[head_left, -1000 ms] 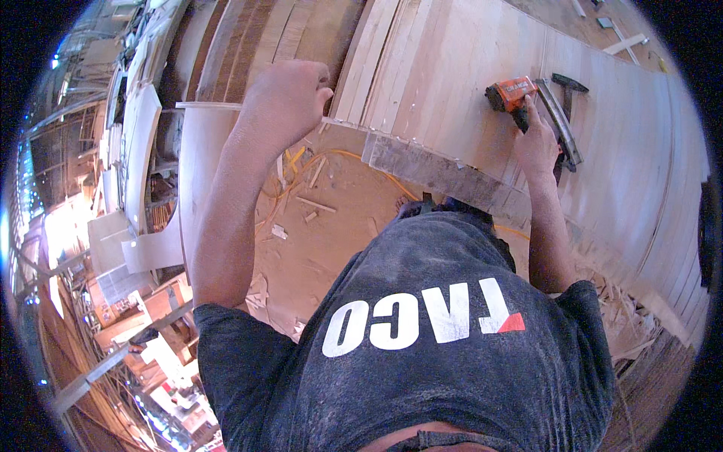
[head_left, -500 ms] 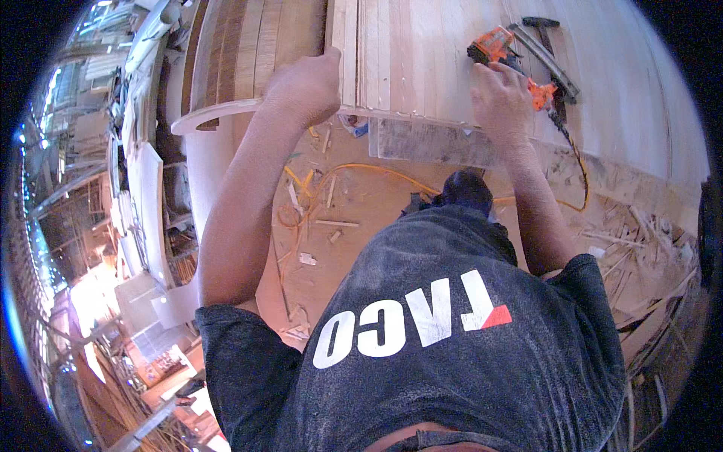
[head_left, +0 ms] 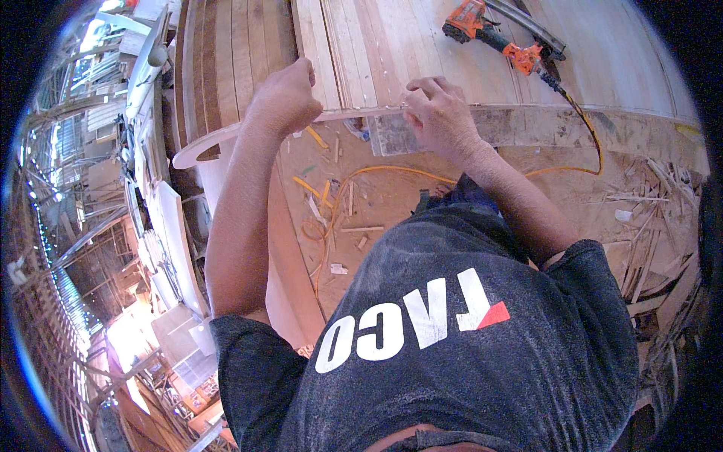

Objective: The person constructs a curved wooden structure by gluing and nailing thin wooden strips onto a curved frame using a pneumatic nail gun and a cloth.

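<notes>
A curved panel of narrow wooden strips (head_left: 245, 53) lies in front of me, brown on the left and paler toward the right. At its near edge, beside a dark seam, my left hand (head_left: 282, 102) is closed with the fingers curled under. What it grips, if anything, is hidden. My right hand (head_left: 440, 117) hovers by the same edge farther right, its fingers loosely bent and apart, with nothing seen in them. An orange and black nail gun (head_left: 493, 36) rests on the pale strips beyond that hand, untouched.
A dark hose (head_left: 584, 124) runs from the nail gun over the panel's edge. A yellow hose (head_left: 384, 169) winds across the floor among wood scraps. Offcuts (head_left: 651, 226) are heaped at the right. Boards (head_left: 169, 226) lean along the left.
My right hand has left the nail gun and moved left and nearer, to the panel's edge. My left hand remains by the seam. The view has shifted slightly.
</notes>
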Action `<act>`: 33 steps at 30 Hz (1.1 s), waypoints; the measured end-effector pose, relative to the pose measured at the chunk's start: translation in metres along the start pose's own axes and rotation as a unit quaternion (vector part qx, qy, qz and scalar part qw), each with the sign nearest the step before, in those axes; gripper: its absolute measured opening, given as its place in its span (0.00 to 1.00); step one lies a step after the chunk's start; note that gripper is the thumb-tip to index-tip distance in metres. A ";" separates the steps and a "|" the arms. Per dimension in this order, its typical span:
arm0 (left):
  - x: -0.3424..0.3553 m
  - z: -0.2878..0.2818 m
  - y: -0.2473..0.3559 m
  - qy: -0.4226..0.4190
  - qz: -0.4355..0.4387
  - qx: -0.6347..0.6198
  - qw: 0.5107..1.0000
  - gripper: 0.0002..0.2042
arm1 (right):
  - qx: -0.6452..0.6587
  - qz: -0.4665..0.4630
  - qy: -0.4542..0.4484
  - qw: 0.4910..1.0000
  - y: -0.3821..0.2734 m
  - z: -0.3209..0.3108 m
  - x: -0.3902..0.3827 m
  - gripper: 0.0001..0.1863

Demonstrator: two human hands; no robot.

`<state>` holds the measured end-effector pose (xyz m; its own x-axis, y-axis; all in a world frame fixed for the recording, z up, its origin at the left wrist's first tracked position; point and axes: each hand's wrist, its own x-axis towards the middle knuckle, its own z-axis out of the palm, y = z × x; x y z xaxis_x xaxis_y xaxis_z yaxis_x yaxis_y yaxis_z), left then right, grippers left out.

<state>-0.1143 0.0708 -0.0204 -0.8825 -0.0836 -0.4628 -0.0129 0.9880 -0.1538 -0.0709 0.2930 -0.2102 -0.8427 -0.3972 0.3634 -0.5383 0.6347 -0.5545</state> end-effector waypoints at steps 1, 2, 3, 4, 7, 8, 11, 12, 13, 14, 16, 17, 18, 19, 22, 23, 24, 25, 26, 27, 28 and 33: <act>-0.001 0.001 0.001 0.002 -0.007 0.000 1.000 0.20 | 0.000 0.000 -0.001 1.000 -0.002 -0.001 -0.001 0.13; -0.001 0.001 0.002 0.001 -0.008 -0.001 1.000 0.20 | 0.003 -0.005 -0.003 1.000 -0.003 -0.002 -0.002 0.12; -0.002 0.000 0.005 0.001 -0.017 -0.006 1.000 0.20 | 0.005 -0.010 -0.003 1.000 -0.003 -0.003 -0.001 0.11; -0.003 -0.001 0.007 0.000 -0.026 -0.012 1.000 0.20 | 0.004 -0.012 -0.004 1.000 -0.003 -0.003 -0.001 0.11; 0.005 0.007 0.004 0.064 -0.005 -0.010 0.998 0.20 | 0.018 -0.029 0.030 0.999 -0.003 -0.003 0.006 0.10; 0.009 0.007 0.003 0.067 -0.005 -0.013 0.998 0.20 | 0.031 -0.049 0.029 0.998 -0.005 -0.001 0.012 0.10; 0.010 -0.009 0.021 -0.007 -0.020 0.040 0.999 0.18 | 0.065 -0.080 0.043 0.994 -0.022 0.004 0.035 0.10; 0.007 -0.006 0.019 0.022 0.013 0.048 0.999 0.16 | 0.096 -0.100 0.052 0.989 -0.033 0.008 0.042 0.10; 0.003 -0.007 0.012 0.060 0.034 0.058 0.996 0.14 | 0.100 -0.129 0.053 0.985 -0.042 0.012 0.048 0.10; 0.003 0.007 -0.002 0.103 0.058 0.046 0.992 0.14 | 0.110 -0.133 0.075 0.982 -0.053 0.017 0.054 0.11; 0.018 0.060 -0.053 0.153 0.067 0.071 0.983 0.12 | 0.115 -0.236 0.082 0.961 -0.082 0.005 0.071 0.15; 0.015 0.050 -0.036 0.147 0.054 -0.006 0.988 0.11 | 0.198 -0.141 0.153 0.958 -0.079 0.015 0.074 0.18; 0.005 0.047 -0.021 0.142 0.033 -0.091 0.985 0.11 | 0.227 -0.108 0.124 0.960 -0.077 0.014 0.080 0.21; -0.002 0.037 0.000 0.144 0.019 -0.168 0.975 0.11 | 0.249 -0.158 0.164 0.941 -0.047 0.041 0.095 0.23; -0.008 0.043 0.018 0.146 -0.029 -0.187 0.971 0.08 | 0.250 -0.271 0.033 0.929 -0.034 0.015 0.142 0.25; 0.014 0.067 0.019 0.178 -0.023 -0.133 0.975 0.07 | 0.290 -0.278 -0.004 0.916 -0.032 0.017 0.155 0.25; 0.046 0.074 0.022 0.229 0.006 -0.061 0.972 0.07 | 0.276 -0.301 -0.016 0.913 -0.026 0.001 0.173 0.25; 0.061 0.093 0.021 0.249 -0.005 -0.017 0.968 0.06 | 0.275 -0.325 -0.049 0.904 -0.027 0.004 0.185 0.25; 0.040 0.082 0.019 0.245 -0.017 0.000 0.969 0.06 | 0.254 -0.333 -0.117 0.901 -0.028 -0.005 0.199 0.26; 0.010 0.066 0.024 0.237 -0.027 0.017 0.971 0.07 | 0.229 -0.339 -0.183 0.894 -0.035 -0.013 0.206 0.27; -0.014 0.044 0.035 0.230 -0.030 0.035 0.972 0.08 | 0.239 -0.356 -0.189 0.884 -0.038 -0.016 0.210 0.27; -0.027 0.025 0.054 0.099 -0.094 0.080 0.987 0.11 | 0.125 -0.412 -0.291 0.855 -0.056 -0.025 0.216 0.21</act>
<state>-0.0794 0.1229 -0.0386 -0.9464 -0.2217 -0.2351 -0.1257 0.9228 -0.3641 -0.2225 0.1884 -0.0823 -0.0009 -0.9494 0.3141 -0.8753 -0.1511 -0.4594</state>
